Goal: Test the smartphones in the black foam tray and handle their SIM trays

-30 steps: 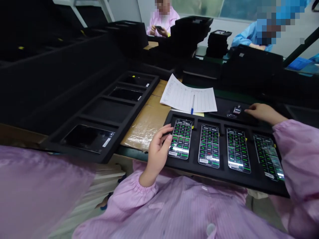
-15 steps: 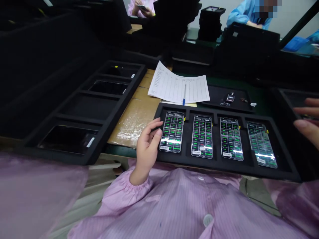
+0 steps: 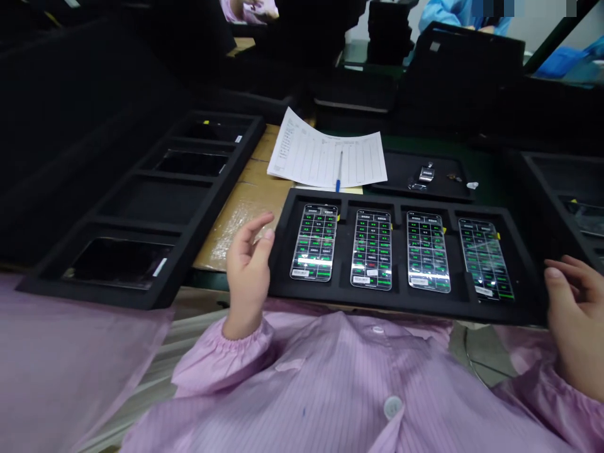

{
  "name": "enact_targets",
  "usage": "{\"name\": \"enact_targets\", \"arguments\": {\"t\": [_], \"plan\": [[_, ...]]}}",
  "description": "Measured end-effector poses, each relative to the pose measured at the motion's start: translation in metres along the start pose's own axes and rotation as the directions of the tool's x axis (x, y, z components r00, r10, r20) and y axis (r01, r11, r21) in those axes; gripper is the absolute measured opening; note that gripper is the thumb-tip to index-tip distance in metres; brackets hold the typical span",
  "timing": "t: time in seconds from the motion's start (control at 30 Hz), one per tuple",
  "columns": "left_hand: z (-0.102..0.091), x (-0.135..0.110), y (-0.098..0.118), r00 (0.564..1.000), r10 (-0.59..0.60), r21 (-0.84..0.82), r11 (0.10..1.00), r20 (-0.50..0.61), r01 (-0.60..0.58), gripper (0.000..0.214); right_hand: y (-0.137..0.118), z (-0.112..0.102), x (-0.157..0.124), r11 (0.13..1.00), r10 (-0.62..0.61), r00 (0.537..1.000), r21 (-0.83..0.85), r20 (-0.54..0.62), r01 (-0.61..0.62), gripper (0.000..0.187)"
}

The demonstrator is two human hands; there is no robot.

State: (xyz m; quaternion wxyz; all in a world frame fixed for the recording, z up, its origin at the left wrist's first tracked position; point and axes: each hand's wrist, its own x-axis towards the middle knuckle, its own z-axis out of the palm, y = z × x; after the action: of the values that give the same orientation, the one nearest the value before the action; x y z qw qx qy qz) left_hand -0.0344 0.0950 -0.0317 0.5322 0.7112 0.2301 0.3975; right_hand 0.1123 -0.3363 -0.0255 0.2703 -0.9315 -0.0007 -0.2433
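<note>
A black foam tray (image 3: 340, 297) lies in front of me with several phones in its slots, their lit screens full of green text in grids. The leftmost phone (image 3: 314, 242) is closest to my left hand (image 3: 249, 272), which is open beside the tray's left edge, thumb and fingers apart. At the right end, my right hand (image 3: 576, 318) is open next to the tray's edge, fingers a little bent, nearest the rightmost phone (image 3: 486, 259). Nothing shows in either hand. Whether the fingers touch the tray I cannot tell.
Left is another black tray (image 3: 189, 242) with dark phones and one bare slot. Behind my tray are a printed sheet (image 3: 325, 154), a blue pen (image 3: 338, 182) and a shallow black tray (image 3: 401, 165) with small items. A further tray (image 3: 550, 182) stands right. Co-workers sit beyond.
My right hand has come down and inward to the right end of the tray. My left hand has moved left, away from the leftmost phone. The view has shifted slightly.
</note>
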Motion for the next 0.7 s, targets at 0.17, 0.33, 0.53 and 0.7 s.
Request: {"name": "enact_targets", "arguments": {"t": [0.17, 0.33, 0.53, 0.7], "plan": [[-0.001, 0.01, -0.003, 0.996, -0.065, 0.121, 0.991, 0.061, 0.057, 0.039, 0.004, 0.009, -0.003, 0.988, 0.151, 0.983, -0.051, 0.1, -0.147, 0.063], [-0.002, 0.019, -0.008, 0.985, -0.152, 0.173, 0.975, 0.076, 0.137, 0.066, -0.002, 0.014, -0.007, 0.99, 0.129, 0.988, 0.041, 0.083, -0.133, 0.062], [-0.001, 0.031, -0.009, 0.966, -0.237, 0.165, 0.962, 0.103, 0.218, 0.083, -0.001, 0.011, -0.008, 0.98, 0.145, 0.978, 0.112, 0.147, -0.162, 0.053], [-0.002, 0.048, -0.016, 0.967, -0.235, 0.334, 0.923, 0.102, 0.189, 0.092, 0.0, 0.008, -0.007, 0.983, 0.108, 0.977, 0.126, 0.185, -0.132, 0.045]]}}
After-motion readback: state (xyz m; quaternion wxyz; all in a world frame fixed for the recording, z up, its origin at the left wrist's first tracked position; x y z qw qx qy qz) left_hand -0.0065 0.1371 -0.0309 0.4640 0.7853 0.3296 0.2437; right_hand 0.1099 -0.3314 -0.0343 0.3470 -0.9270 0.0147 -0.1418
